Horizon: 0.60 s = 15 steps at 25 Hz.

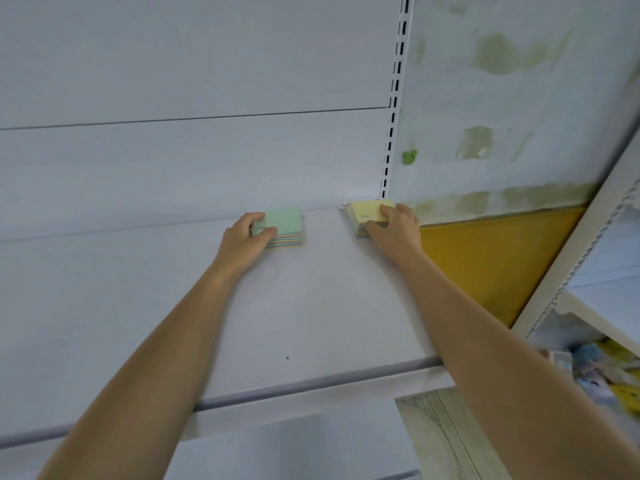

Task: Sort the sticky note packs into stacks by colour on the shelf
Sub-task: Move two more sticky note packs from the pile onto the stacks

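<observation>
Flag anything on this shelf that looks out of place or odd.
Both stacks look mixed: the green-topped stack under the left hand shows orange, blue and yellow edges; the yellow-topped stack under the right hand has other colours below. The wall is stained green.

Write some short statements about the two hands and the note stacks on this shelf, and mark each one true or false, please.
1. The left hand grips the green-topped stack. True.
2. The right hand grips a pink-topped stack. False: it grips the yellow-topped stack.
3. The two stacks touch each other. False: bare shelf shows between them.
4. The yellow-topped stack sits below the slotted post. True.
5. Both stacks lie at the front edge of the shelf. False: they lie at the back, near the rear panel.
</observation>
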Tool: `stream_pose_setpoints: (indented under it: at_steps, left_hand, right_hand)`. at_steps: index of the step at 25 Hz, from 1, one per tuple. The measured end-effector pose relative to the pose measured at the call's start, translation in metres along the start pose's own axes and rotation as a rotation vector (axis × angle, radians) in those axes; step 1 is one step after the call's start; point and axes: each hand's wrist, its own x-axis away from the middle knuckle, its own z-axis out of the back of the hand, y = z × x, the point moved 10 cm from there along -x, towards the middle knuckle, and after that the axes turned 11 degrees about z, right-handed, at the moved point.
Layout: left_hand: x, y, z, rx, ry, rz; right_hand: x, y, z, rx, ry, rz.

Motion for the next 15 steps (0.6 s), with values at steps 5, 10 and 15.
stream_pose_setpoints:
  at_steps: [5, 10, 15]
  left_hand:
    - [0.001, -0.001, 0.002, 0.007, 0.000, 0.000]
    - [0.011, 0.005, 0.032, -0.076, 0.152, -0.034]
    - [0.026, -0.005, 0.110, -0.390, 0.279, -0.069]
  right_hand:
    - [0.003, -0.002, 0.002, 0.015, 0.033, -0.010]
    - [0.018, -0.058, 0.015, 0.027, 0.207, 0.304]
    - [0.038, -0.154, -0.043, 0.091, -0.072, 0.648]
